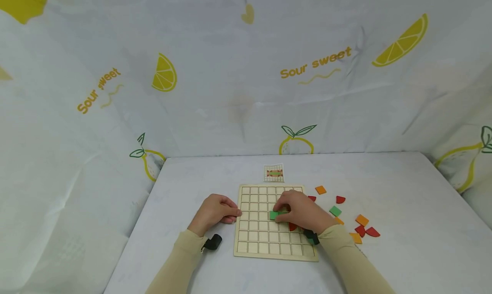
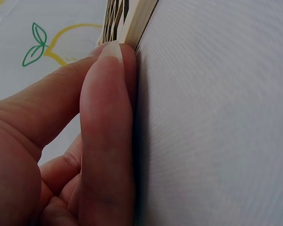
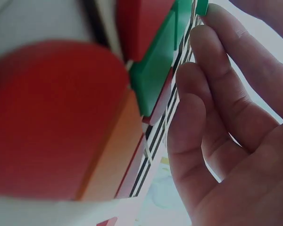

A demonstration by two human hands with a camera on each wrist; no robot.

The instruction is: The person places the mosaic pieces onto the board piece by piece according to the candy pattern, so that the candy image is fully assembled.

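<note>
A wooden grid board [image 1: 253,236] lies flat on the white table. At its left edge, my left hand [image 1: 215,210] grips the rim between thumb and fingers; the left wrist view shows the thumb [image 2: 106,108] against the board's edge [image 2: 137,21]. Over the board's centre, my right hand [image 1: 303,210] pinches a green square [image 1: 273,215] between thumb and fingertips, at the board's surface. More green lies just right of that square, partly under the hand. A red piece [image 1: 293,227] sits on the board below the right hand. In the right wrist view, red, orange and green pieces [image 3: 155,70] show beside the fingers.
A small pattern card [image 1: 273,173] lies behind the board. Right of the board are scattered loose pieces: orange [image 1: 320,189], red [image 1: 340,199], green [image 1: 335,211] and several more. One green piece is partly hidden by the black device on my right wrist.
</note>
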